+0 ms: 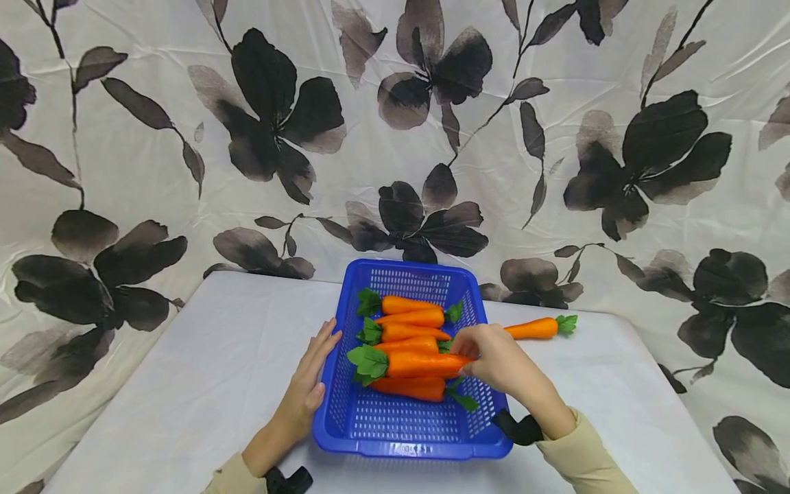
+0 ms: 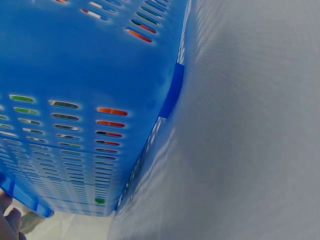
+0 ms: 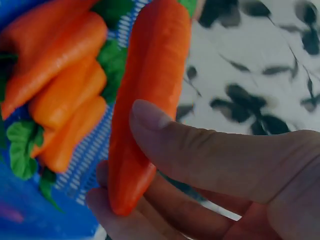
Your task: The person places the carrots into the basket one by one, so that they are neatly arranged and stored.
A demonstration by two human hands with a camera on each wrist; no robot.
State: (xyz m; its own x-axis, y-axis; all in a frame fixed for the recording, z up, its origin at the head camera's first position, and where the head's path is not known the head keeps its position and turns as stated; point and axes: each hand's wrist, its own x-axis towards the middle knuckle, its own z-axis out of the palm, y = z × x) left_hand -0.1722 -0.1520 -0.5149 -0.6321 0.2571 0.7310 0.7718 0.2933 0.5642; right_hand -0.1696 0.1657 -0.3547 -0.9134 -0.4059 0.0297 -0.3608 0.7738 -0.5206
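A blue plastic basket [image 1: 410, 449] with slotted walls stands on the white table, several orange carrots with green leafy tops lying crosswise inside it. My right hand [image 1: 498, 360] pinches one carrot [image 1: 420, 364] near its narrow tip, its leaves pointing left above the others. Up close in the right wrist view, the thumb presses on top of this carrot and the fingers curl beneath it. Flat against the basket's left rim, my left hand [image 1: 301, 392] rests with fairly straight fingers. Only a few fingertips [image 2: 11, 220] of it show in the left wrist view, beside the rim.
One more carrot [image 1: 535, 328] lies on the table [image 1: 574, 384] just right of the basket, behind the right hand, with its leaves to the right. A white cloth [image 1: 345, 206] with dark flowers hangs behind the table's far edge.
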